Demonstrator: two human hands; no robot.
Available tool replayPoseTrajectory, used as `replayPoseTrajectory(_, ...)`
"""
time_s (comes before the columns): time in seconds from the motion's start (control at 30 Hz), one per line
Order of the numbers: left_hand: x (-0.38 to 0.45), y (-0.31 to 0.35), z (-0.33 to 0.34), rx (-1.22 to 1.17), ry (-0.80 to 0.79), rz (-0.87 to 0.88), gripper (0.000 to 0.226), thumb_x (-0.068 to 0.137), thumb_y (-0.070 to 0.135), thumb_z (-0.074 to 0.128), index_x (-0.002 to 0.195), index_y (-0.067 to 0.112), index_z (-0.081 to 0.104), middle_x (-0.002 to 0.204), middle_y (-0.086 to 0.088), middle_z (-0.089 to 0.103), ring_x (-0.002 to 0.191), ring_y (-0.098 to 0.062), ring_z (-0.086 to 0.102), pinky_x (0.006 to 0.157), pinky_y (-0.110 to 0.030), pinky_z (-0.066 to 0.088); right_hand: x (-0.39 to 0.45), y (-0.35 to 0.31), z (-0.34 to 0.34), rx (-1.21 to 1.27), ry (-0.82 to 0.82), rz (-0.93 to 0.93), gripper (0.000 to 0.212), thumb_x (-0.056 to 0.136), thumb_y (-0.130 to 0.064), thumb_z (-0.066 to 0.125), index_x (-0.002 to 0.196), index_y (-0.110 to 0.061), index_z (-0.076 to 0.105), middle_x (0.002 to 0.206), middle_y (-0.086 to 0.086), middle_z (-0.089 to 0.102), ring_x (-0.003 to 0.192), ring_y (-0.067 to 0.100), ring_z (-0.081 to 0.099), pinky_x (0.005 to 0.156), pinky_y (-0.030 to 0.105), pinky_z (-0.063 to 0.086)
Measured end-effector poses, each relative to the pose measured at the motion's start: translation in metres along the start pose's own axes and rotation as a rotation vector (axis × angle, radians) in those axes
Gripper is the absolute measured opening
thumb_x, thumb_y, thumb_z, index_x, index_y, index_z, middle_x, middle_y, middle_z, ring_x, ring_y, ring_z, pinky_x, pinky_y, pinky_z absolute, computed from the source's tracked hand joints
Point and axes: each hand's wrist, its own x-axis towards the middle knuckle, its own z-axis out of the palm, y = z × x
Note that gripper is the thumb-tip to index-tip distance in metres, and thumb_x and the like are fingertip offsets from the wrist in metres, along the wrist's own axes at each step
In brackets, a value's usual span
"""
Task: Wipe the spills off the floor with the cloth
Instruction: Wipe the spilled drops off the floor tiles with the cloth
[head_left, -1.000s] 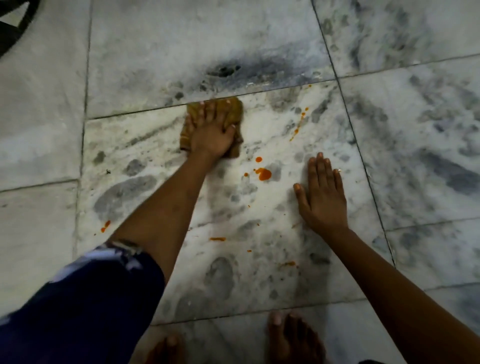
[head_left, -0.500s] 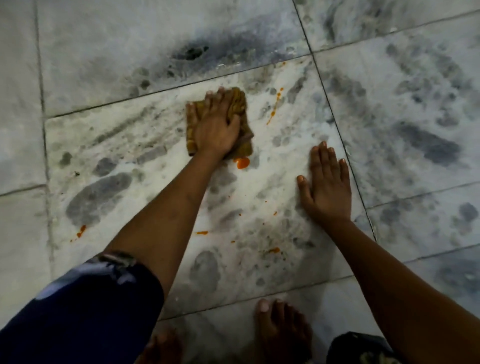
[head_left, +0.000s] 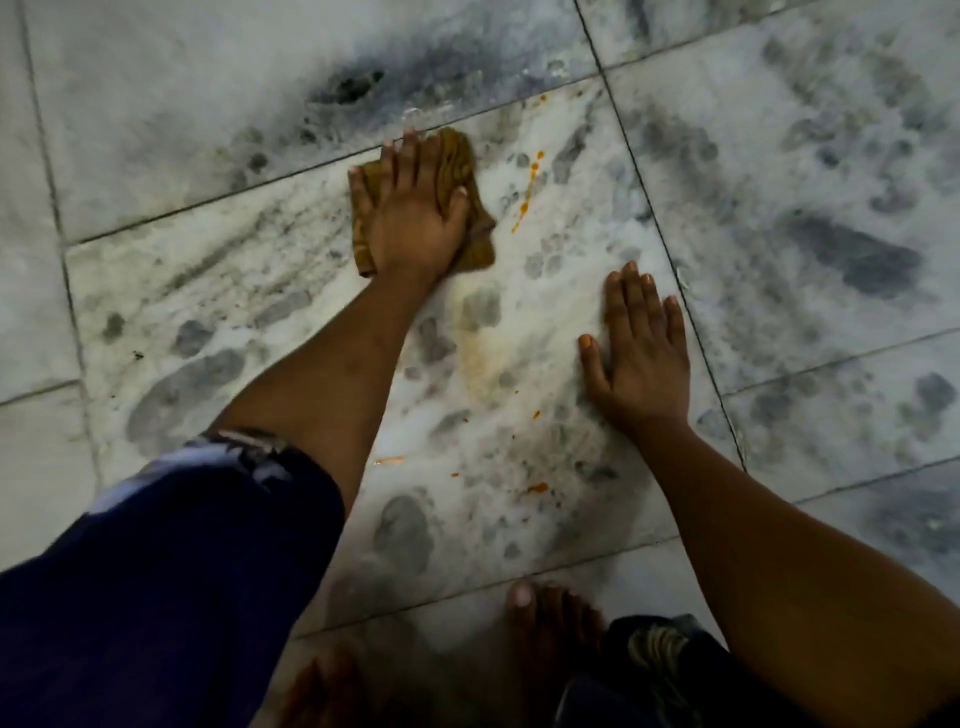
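Closest to the person, at the bottom, one bare foot (head_left: 550, 618) stands on the marble floor (head_left: 182, 156), with the toes pointing forward. A second foot (head_left: 327, 686) is beside it on the left, but it is dark and blurred. A dark blue sleeve (head_left: 156, 571) with a white pattern covers the upper part of the left arm.

A little further, some small orange spills lie on the same big tile: a thin streak (head_left: 389, 460) just beside the left forearm, and a small blob (head_left: 537, 488) to the right of it. Above them there is a pale yellowish smear (head_left: 480, 358) on the tile, between the two arms.

The right hand (head_left: 641, 358) lies flat on the floor, palm down. Its fingers are straight and close together, the thumb is spread to the left, and it holds nothing.

Further away, the left hand (head_left: 415, 213) presses down on the cloth (head_left: 457, 166). The fingers are stretched out and spread over the cloth, not curled around it. The cloth is mustard brown and crumpled, and it lies on the floor near the far edge of the tile, close to the grout line. Its edges show on both sides of the hand.

Just to the right of the cloth, apart from it, a line of orange drops (head_left: 527, 192) runs across the tile. Beyond the grout line, the next tile has a dark black mark (head_left: 348, 91).
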Motion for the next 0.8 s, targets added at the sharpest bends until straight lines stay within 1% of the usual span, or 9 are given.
replayPoseTrajectory(0.07, -0.019, 0.006, 0.005, -0.029, 0.018, 0.003, 0.062, 0.094, 0.043, 0.029, 0.150, 0.023, 0.013, 0.158, -0.001, 0.013, 0.146, -0.022, 0.009, 0.116, -0.051, -0.003, 0.000, 0.000, -0.001, 0.001, -0.005, -0.003, 0.069, 0.091, -0.046, 0.026, 0.149, -0.010, 0.019, 0.156, 0.012, 0.016, 0.144, 0.022, 0.015, 0.117, 0.035, 0.004)
replayPoseTrajectory(0.23, -0.145, 0.004, 0.021, -0.047, 0.010, 0.194, 0.064, 0.089, 0.047, 0.032, 0.147, 0.023, 0.027, 0.155, -0.004, 0.024, 0.143, -0.025, 0.019, 0.115, -0.051, 0.007, 0.001, -0.002, -0.001, 0.004, 0.010, 0.007, 0.070, 0.090, -0.046, 0.027, 0.149, -0.010, 0.021, 0.156, 0.011, 0.017, 0.144, 0.023, 0.016, 0.117, 0.037, 0.006)
replayPoseTrajectory(0.4, -0.084, -0.010, 0.012, 0.017, -0.041, 0.226, 0.067, 0.085, 0.051, 0.024, 0.147, 0.026, 0.026, 0.155, -0.003, 0.024, 0.144, -0.025, 0.019, 0.115, -0.051, 0.003, 0.000, -0.001, -0.001, 0.012, 0.007, 0.007, 0.070, 0.090, -0.047, 0.024, 0.150, -0.010, 0.018, 0.157, 0.010, 0.014, 0.145, 0.022, 0.012, 0.117, 0.036, 0.003)
replayPoseTrajectory(0.47, -0.034, -0.014, 0.003, 0.008, -0.045, 0.114, 0.067, 0.087, 0.056, 0.019, 0.149, 0.028, 0.019, 0.158, 0.000, 0.016, 0.146, -0.023, 0.011, 0.115, -0.051, -0.001, 0.000, -0.001, -0.001, 0.014, 0.005, -0.002, 0.070, 0.090, -0.047, 0.024, 0.150, -0.010, 0.018, 0.157, 0.010, 0.014, 0.145, 0.022, 0.012, 0.117, 0.035, 0.002)
replayPoseTrajectory(0.53, -0.004, -0.009, 0.001, -0.037, -0.046, -0.029, 0.067, 0.091, 0.061, 0.026, 0.149, 0.029, 0.014, 0.159, 0.002, 0.010, 0.146, -0.021, 0.004, 0.114, -0.051, -0.006, 0.000, 0.000, 0.000, 0.023, 0.011, -0.005, 0.070, 0.091, -0.047, 0.024, 0.150, -0.010, 0.019, 0.157, 0.010, 0.015, 0.145, 0.022, 0.013, 0.117, 0.035, 0.003)
replayPoseTrajectory(0.6, -0.019, 0.008, 0.006, -0.061, -0.045, -0.062, 0.072, 0.090, 0.064, 0.031, 0.150, 0.028, 0.013, 0.159, 0.001, 0.011, 0.146, -0.021, 0.003, 0.113, -0.051, -0.009, 0.000, 0.000, 0.000, 0.025, 0.005, -0.002, 0.070, 0.091, -0.047, 0.025, 0.149, -0.009, 0.020, 0.156, 0.011, 0.017, 0.144, 0.023, 0.015, 0.116, 0.036, 0.005)
replayPoseTrajectory(0.67, -0.066, 0.016, 0.011, -0.043, -0.028, 0.067, 0.078, 0.085, 0.068, 0.032, 0.150, 0.028, 0.015, 0.158, 0.001, 0.014, 0.146, -0.022, 0.008, 0.113, -0.049, -0.010, 0.000, -0.001, -0.002, 0.017, 0.005, -0.001, 0.070, 0.090, -0.047, 0.026, 0.149, -0.009, 0.022, 0.156, 0.012, 0.018, 0.144, 0.024, 0.017, 0.116, 0.036, 0.006)
replayPoseTrajectory(0.73, -0.115, -0.002, 0.012, -0.050, -0.056, 0.166, 0.081, 0.079, 0.073, 0.028, 0.148, 0.032, 0.017, 0.158, 0.004, 0.015, 0.146, -0.022, 0.010, 0.112, -0.045, -0.011, 0.001, -0.002, -0.003, 0.014, 0.009, -0.005, 0.070, 0.090, -0.046, 0.026, 0.148, -0.008, 0.022, 0.156, 0.012, 0.019, 0.144, 0.024, 0.017, 0.116, 0.036, 0.005)
replayPoseTrajectory(0.8, -0.130, -0.035, 0.008, -0.089, -0.061, 0.111, 0.080, 0.076, 0.074, 0.026, 0.147, 0.036, 0.019, 0.157, 0.006, 0.017, 0.146, -0.023, 0.009, 0.111, -0.050, -0.010, 0.001, -0.002, -0.003, 0.015, 0.012, 0.003, 0.070, 0.090, -0.047, 0.025, 0.149, -0.009, 0.020, 0.156, 0.012, 0.017, 0.144, 0.024, 0.015, 0.116, 0.036, 0.004)
